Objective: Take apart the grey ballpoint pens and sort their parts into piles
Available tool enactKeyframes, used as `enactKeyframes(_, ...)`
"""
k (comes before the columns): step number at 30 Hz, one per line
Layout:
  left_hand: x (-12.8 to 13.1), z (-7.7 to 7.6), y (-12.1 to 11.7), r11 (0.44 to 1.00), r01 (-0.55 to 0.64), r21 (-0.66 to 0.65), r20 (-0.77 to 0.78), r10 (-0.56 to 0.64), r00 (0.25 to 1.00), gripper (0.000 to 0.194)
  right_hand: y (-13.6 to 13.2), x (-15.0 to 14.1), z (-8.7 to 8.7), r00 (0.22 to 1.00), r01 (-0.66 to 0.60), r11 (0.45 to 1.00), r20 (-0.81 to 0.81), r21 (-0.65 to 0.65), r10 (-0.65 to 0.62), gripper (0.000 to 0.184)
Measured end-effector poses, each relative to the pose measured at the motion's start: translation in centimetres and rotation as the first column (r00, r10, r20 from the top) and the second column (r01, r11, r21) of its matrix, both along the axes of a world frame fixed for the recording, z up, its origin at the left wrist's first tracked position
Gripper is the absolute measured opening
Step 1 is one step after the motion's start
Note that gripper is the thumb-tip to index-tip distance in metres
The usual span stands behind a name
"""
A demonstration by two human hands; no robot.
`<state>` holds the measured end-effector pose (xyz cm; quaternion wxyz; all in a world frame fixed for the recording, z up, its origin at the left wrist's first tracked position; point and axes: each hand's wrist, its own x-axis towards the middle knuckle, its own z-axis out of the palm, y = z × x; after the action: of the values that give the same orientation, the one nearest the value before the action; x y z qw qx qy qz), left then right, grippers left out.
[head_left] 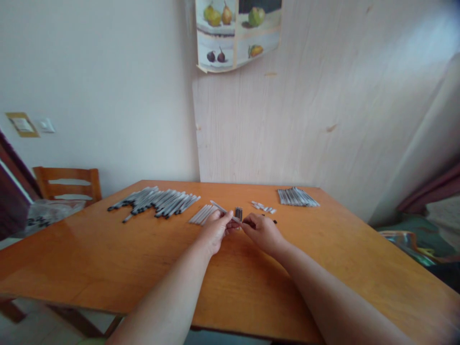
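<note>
My left hand (pixel 217 229) is closed around a slim whitish pen barrel (pixel 220 207), which slants up and away to the left. At the barrel's near end, my right hand (pixel 262 232) has its fingers pinched together. Whatever those fingertips hold is too small to make out. Just beyond my hands stands a small group of dark sticks (pixel 238 212). A row of pale barrels (pixel 201 214) lies beside my left hand. Small white pieces (pixel 264 207) lie beyond my right hand, and a small black piece (pixel 275 222) sits close to its knuckles.
On the left of the wooden table (pixel 143 258) spreads a large pile of pale pens with black ends (pixel 158 201). Another row of pens (pixel 297 197) lies at the back right. A wooden chair (pixel 68 173) holding a plastic bag (pixel 53 211) stands beyond the left edge.
</note>
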<state>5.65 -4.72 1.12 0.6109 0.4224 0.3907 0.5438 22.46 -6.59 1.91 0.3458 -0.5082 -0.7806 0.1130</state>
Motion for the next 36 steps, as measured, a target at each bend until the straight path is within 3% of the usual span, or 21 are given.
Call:
enactKeyframes(9,-0.1,0.1,0.0,1.0,0.007,-0.008,0.026,-0.007,1.0,0.025,0.3,0.1,-0.3,0.999,0.03,0.999,0.046,-0.021,-0.029,0.017)
enactKeyframes(19,-2.3,0.8,1.3,0.966,-0.255,0.03,0.122,0.25,0.961,0.028,0.1,0.6,0.2,0.998,0.022,0.999,0.064,-0.026,-0.02,0.018)
enactKeyframes(26,-4.9,1.0,2.6,0.889,-0.458,-0.019,0.186,0.453,0.872,0.023,0.3,1.2,0.4,0.996,0.026,0.999,0.083,-0.037,-0.022,0.019)
enactKeyframes(30,-5.5,0.9,2.9,0.855,-0.517,-0.035,0.167,0.515,0.841,0.019,0.5,1.3,0.2,0.988,0.111,0.992,0.114,-0.055,-0.104,0.02)
enactKeyframes(36,-5.1,0.9,2.8,0.861,-0.508,-0.027,0.118,0.507,0.854,0.018,0.8,1.1,-0.3,0.933,0.307,0.948,0.223,-0.086,-0.282,0.021)
